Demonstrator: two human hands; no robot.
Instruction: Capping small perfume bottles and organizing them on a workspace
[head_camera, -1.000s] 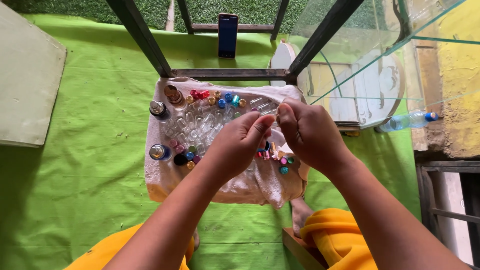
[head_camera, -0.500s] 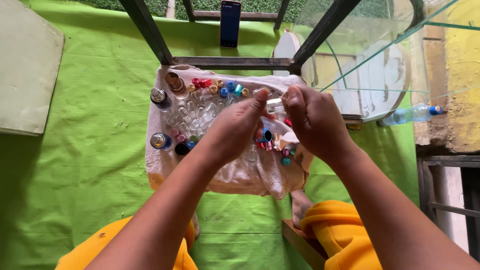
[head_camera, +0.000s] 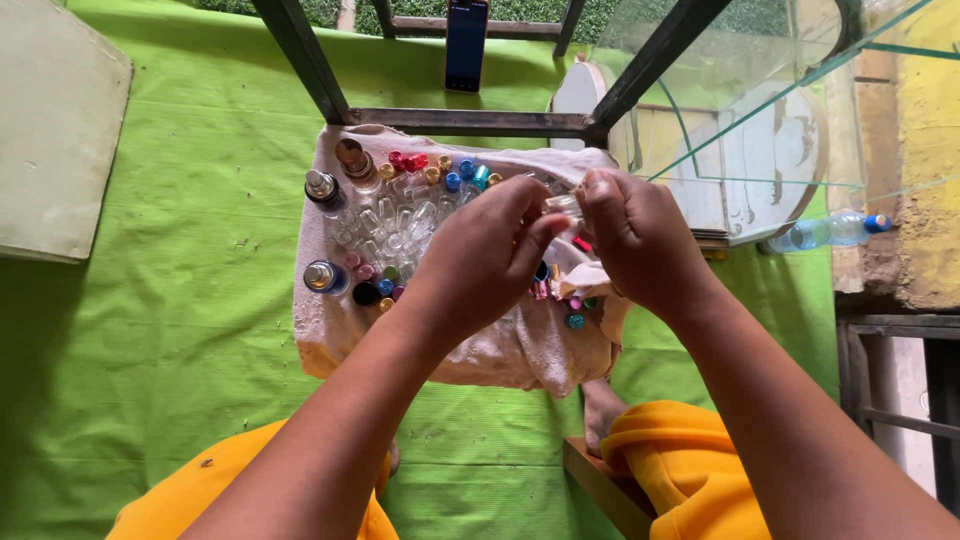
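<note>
Glass vial (head_camera: 563, 204) I am pinching between my left hand (head_camera: 490, 255) and right hand (head_camera: 635, 240); more empty vials (head_camera: 395, 225) lying beyond my left knuckles.

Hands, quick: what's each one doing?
Left hand: closed, pinching a small clear vial.
Right hand: closed on the same vial.

Two bare forearms reach up from the bottom edge toward the centre of the frame, converging so that the hands meet just above the middle. The left hand (head_camera: 490, 255) comes in from the lower left, back of the hand facing up, fingers curled inward with the thumb pressed toward the fingertips. The right hand (head_camera: 640, 240) enters from the lower right, knuckles raised, its grip pinched closed. The fingertips of both hands touch or nearly touch.
</note>
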